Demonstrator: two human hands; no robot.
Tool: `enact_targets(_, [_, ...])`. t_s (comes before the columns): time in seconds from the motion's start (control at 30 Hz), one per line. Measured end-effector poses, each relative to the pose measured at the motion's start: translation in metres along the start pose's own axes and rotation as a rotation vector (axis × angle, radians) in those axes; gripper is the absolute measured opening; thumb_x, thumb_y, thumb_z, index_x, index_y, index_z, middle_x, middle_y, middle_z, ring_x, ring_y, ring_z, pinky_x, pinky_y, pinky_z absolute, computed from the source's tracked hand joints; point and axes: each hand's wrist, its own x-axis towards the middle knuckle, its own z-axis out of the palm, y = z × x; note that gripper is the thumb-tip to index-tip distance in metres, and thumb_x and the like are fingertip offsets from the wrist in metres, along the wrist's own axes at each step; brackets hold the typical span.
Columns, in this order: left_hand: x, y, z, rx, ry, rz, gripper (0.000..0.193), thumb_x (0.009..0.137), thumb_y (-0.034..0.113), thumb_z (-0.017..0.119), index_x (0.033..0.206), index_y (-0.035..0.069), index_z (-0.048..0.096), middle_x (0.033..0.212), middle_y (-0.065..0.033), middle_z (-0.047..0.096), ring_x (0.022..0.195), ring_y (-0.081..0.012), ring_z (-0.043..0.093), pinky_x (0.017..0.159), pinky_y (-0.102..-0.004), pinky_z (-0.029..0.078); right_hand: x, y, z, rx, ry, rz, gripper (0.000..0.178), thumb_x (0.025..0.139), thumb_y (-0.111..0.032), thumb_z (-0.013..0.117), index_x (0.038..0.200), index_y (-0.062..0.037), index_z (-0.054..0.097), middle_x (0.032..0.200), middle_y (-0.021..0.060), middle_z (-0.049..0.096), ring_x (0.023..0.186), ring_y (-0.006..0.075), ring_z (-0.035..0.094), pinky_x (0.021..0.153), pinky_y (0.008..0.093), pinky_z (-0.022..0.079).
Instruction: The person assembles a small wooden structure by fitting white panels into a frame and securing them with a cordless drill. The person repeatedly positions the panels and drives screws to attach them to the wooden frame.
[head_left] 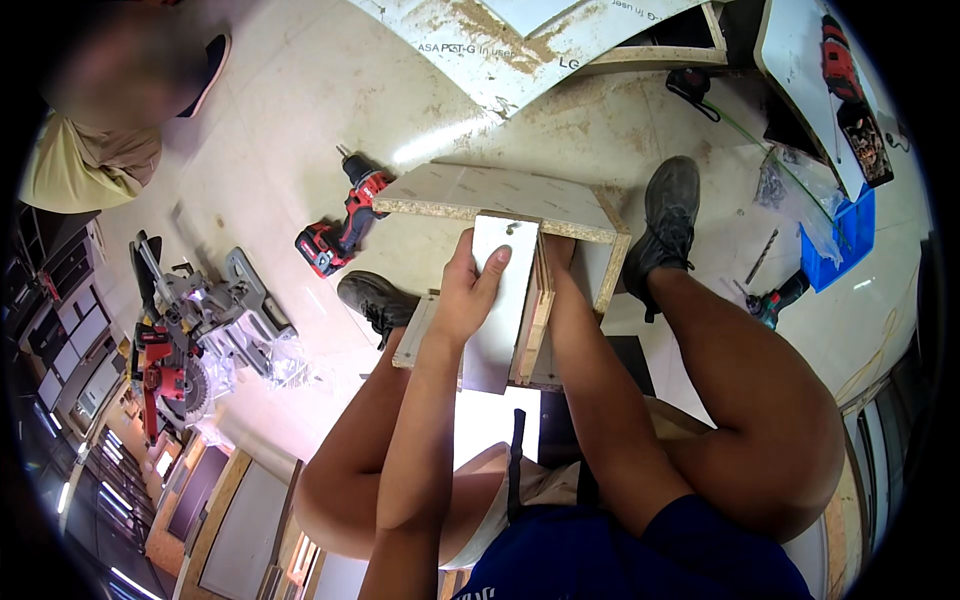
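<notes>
Between my legs stands a small open chipboard box with pale faces and raw brown edges. In front of it a narrow white panel stands out toward me, with a small dark hole or fitting near its far end. My left hand grips the panel's left edge, its thumb flat on the white face and its fingers wrapped behind. Thin wooden strips run along the panel's right side. Just past them my right hand reaches into the box; its fingers are mostly hidden.
A red cordless drill lies left of the box, a mitre saw farther left. At right are a drill bit, a smaller driver, a blue bin and a tape measure. Another person's leg shows far left.
</notes>
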Motion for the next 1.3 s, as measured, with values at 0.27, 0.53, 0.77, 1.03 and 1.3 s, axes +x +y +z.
enact_targets(0.27, [0.002,-0.003,0.001,0.043,0.042,0.034,0.041,0.100,0.026,0.065,0.125,-0.003,0.054,0.107,-0.0146,0.070,0.096,-0.0157,0.063,0.086,-0.0316,0.051,0.009,0.000,0.001,-0.029,-0.024,-0.113,0.037,0.097,-0.020,0.053,0.120,0.0072,0.061,0.113,0.0213,0.068,0.096,0.0309,0.067,0.085,0.0384,0.053])
enact_targets(0.53, [0.004,-0.007,0.002,0.022,0.035,0.004,0.044,0.099,0.030,0.066,0.126,-0.003,0.055,0.108,-0.0151,0.071,0.097,-0.0179,0.064,0.088,-0.0324,0.051,0.000,0.003,-0.002,-0.071,-0.047,-0.175,0.036,0.097,-0.019,0.053,0.119,0.0076,0.062,0.112,0.0216,0.068,0.095,0.0312,0.067,0.084,0.0385,0.053])
enact_targets(0.77, [0.008,-0.015,0.004,0.028,0.076,0.137,0.045,0.099,0.031,0.067,0.126,-0.003,0.055,0.110,-0.0161,0.071,0.099,-0.0196,0.066,0.089,-0.0334,0.051,0.015,0.012,-0.006,-0.152,-0.050,-0.280,0.035,0.097,-0.019,0.053,0.118,0.0080,0.062,0.111,0.0219,0.068,0.094,0.0314,0.068,0.084,0.0386,0.053])
enact_targets(1.03, [0.010,-0.016,0.005,0.086,0.098,0.150,0.044,0.097,0.033,0.068,0.123,0.000,0.056,0.106,-0.0214,0.072,0.098,-0.0283,0.071,0.086,-0.0373,0.054,0.032,0.048,-0.024,-0.358,-0.030,-0.462,0.035,0.097,-0.018,0.054,0.118,0.0084,0.063,0.110,0.0223,0.069,0.094,0.0317,0.068,0.083,0.0387,0.054])
enact_targets(1.3, [0.007,-0.009,0.006,0.115,0.079,0.126,0.049,0.097,0.038,0.066,0.125,-0.001,0.054,0.106,-0.0239,0.071,0.098,-0.0349,0.070,0.086,-0.0407,0.053,0.011,0.027,-0.030,-0.081,-0.034,-0.280,0.031,0.097,-0.015,0.052,0.115,0.0082,0.063,0.106,0.0210,0.070,0.089,0.0300,0.069,0.078,0.0385,0.055])
